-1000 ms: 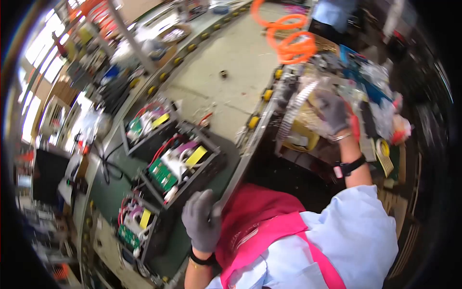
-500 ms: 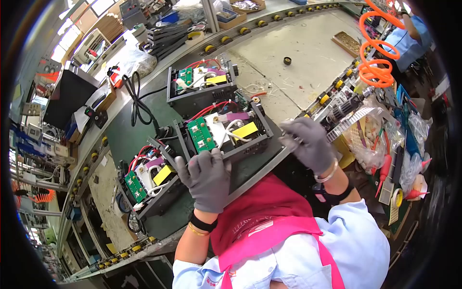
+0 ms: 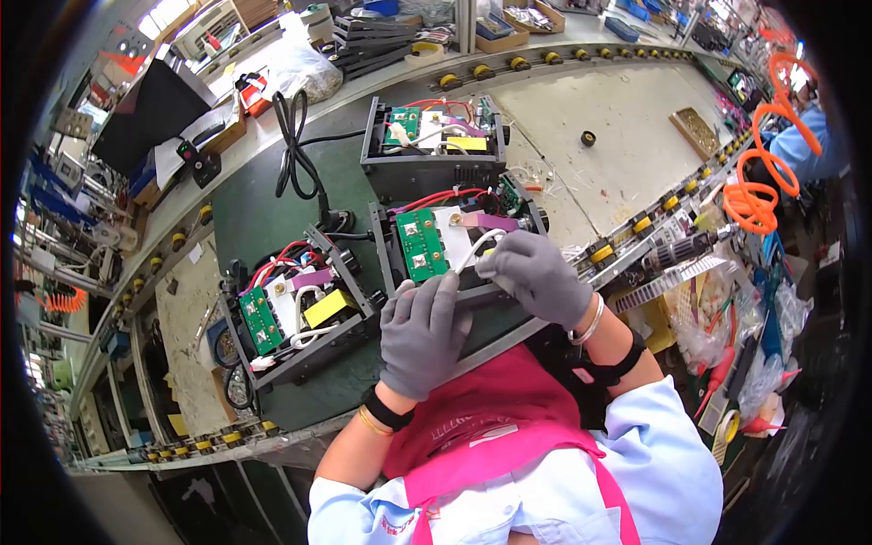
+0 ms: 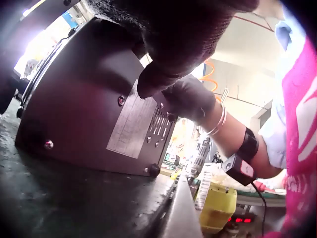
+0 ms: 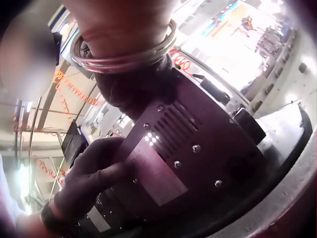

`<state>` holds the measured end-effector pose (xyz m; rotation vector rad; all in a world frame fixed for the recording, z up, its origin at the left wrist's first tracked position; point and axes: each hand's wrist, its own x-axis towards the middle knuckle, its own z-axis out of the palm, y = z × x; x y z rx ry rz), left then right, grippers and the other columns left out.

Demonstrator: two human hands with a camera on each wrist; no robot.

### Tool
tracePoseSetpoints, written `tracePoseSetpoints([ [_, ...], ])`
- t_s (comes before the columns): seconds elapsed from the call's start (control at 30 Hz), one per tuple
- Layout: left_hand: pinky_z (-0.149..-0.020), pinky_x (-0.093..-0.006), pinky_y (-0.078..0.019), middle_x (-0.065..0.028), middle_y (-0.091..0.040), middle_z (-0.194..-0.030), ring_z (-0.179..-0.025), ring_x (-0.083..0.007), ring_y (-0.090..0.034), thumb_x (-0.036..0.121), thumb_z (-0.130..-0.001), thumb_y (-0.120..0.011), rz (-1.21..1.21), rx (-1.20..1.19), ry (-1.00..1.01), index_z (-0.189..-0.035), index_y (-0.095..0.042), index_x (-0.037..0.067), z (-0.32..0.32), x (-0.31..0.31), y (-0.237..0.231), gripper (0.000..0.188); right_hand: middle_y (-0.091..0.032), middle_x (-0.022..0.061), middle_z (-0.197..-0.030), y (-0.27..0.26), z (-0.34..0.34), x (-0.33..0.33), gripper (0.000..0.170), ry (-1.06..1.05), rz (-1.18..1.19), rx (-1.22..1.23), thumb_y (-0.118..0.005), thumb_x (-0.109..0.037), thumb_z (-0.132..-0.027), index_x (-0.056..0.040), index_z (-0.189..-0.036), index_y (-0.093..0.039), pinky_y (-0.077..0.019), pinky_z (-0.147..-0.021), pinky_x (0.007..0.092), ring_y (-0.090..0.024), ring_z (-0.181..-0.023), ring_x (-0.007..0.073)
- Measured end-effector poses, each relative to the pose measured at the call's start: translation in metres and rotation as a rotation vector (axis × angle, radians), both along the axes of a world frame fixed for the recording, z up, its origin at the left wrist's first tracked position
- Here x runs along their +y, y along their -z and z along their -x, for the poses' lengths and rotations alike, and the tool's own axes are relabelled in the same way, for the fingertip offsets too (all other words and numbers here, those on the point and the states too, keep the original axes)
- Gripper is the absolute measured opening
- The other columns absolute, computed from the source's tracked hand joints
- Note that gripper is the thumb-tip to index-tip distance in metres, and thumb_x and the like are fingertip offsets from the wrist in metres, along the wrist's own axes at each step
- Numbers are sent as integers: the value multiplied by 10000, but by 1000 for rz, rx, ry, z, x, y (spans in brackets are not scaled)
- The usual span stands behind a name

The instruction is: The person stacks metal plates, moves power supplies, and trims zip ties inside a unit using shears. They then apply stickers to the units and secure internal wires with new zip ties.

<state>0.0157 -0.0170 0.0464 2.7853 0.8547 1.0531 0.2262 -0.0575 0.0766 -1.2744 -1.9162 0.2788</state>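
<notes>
The middle of three open-topped black metal units (image 3: 481, 295) stands before me, with a green circuit board (image 3: 420, 243), a purple strip (image 3: 490, 221) and a white cable (image 3: 477, 252) inside. My grey-gloved left hand (image 3: 422, 336) rests on its near wall, fingertips at the board and cable end. In the left wrist view its thumb lies against the outer side wall (image 4: 74, 114), near a pale label (image 4: 132, 121). My gloved right hand (image 3: 540, 277) has bent fingers over the unit's right half, at the cable, covering most of a yellow block. What its fingertips hold, I cannot tell.
Similar units stand at the left (image 3: 295, 313) and behind (image 3: 434, 150) on the green mat (image 3: 245, 204). A black power cord (image 3: 295, 154) loops at the back left. Right are a yellow bin (image 3: 649, 318), a power driver (image 3: 686, 245), plastic bags and a coiled orange hose (image 3: 758, 191).
My right hand has come left from the parts area at the right, past the table edge, onto the middle unit. The left hand has moved onto that unit's near wall. The head view has swung.
</notes>
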Motion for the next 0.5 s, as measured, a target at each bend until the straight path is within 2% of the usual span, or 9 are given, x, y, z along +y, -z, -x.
tracePoseSetpoints([
  [0.03, -865, -414, -446, -74, -618, -1080, -937, -256, -596, 228, -740, -735, 67, -4, 30, -1259, -537, 70, -1, 1, -6, 577, -614, 93, -903, -2, -3, 1, 147, -65, 4, -98, -686, -6, -747, -31, -888, -652, -521, -738, 369, -626, -861, 287],
  [0.17, -785, -385, -435, -40, -665, -1019, -884, -230, -606, 206, -691, -757, 300, 71, 139, -1318, -498, 79, -5, 7, -32, 691, -602, 89, -826, 5, -12, 17, 173, -253, 140, 72, -701, -17, -762, -35, -931, -667, -500, -695, 358, -610, -789, 289],
  [0.27, -750, -385, -429, -26, -680, -960, -848, -232, -606, 204, -674, -759, 392, 151, 165, -1346, -482, 85, -12, 14, -36, 736, -606, 99, -855, 2, -6, 14, 282, -128, 174, 19, -737, -59, -755, -33, -1016, -635, -504, -687, 354, -615, -789, 286],
  [0.3, -742, -388, -428, -22, -683, -942, -836, -235, -605, 207, -670, -759, 412, 173, 169, -1353, -479, 87, -13, 16, -36, 747, -601, 131, -951, -10, 2, 2, 441, 52, 361, 34, -764, -117, -729, -57, -1125, -579, -514, -729, 376, -622, -841, 309],
  [0.4, -716, -391, -431, 0, -679, -880, -808, -240, -595, 210, -693, -736, 392, 277, 159, -1314, -513, 134, -19, 17, -37, 663, -596, 109, -965, -9, 14, -21, 570, 228, 130, 237, -793, -156, -700, -50, -1196, -534, -502, -699, 394, -610, -818, 311],
  [0.43, -707, -391, -433, 6, -673, -851, -798, -236, -591, 210, -704, -727, 351, 303, 157, -1277, -539, 152, -21, 19, -34, 605, -591, 71, -978, -3, 10, -23, 548, 253, 11, 59, -798, -196, -674, -62, -1157, -575, -481, -718, 389, -599, -828, 280],
  [0.5, -688, -391, -437, 18, -663, -791, -777, -228, -583, 210, -726, -708, 270, 364, 158, -1202, -591, 187, -23, 21, -24, 491, -594, 53, -954, 2, 14, -31, 485, 286, -33, -250, -799, -212, -657, -83, -1090, -623, -463, -741, 385, -588, -859, 257],
])
